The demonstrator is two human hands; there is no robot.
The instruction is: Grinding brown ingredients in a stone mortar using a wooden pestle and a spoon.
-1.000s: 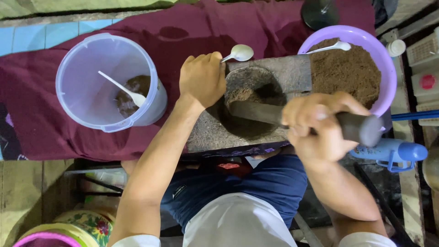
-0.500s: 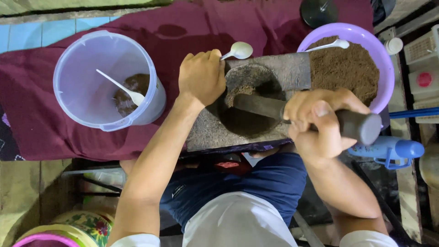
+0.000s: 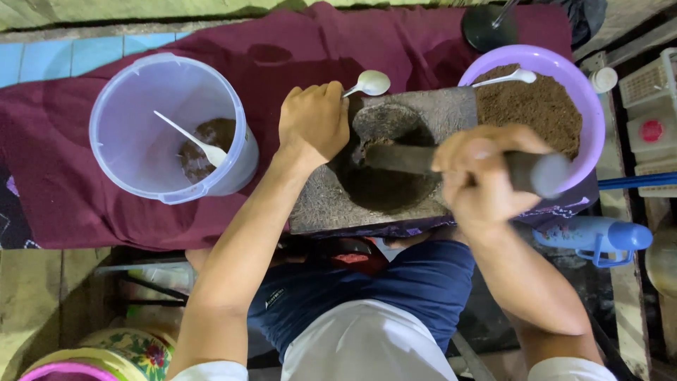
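A grey stone mortar block point(image 3: 321, 208) with a round hollow lies in front of me on a maroon cloth point(image 3: 106, 212). My right hand point(image 3: 483, 176) grips a dark stone pestle point(image 3: 398, 159), whose tip rests in the hollow on a dark brown mass. My left hand point(image 3: 314, 120) is closed on the block's left rim and steadies it. A white spoon point(image 3: 370, 83) lies just beyond that hand's fingers. A purple bowl point(image 3: 591, 152) of brown powder with a white spoon point(image 3: 504, 77) stands at the right, behind the pestle's handle end.
A clear plastic bucket point(image 3: 123, 116) holding brown paste and a white spoon stands at the left. A blue spray bottle point(image 3: 596, 236) lies at the lower right, white crates point(image 3: 645, 106) at the far right. A dark round stand point(image 3: 486, 28) is at the back.
The pestle's tip has shifted up and left in the hollow, and my right hand has drifted a little leftward with it. My left hand has stayed on the rim.
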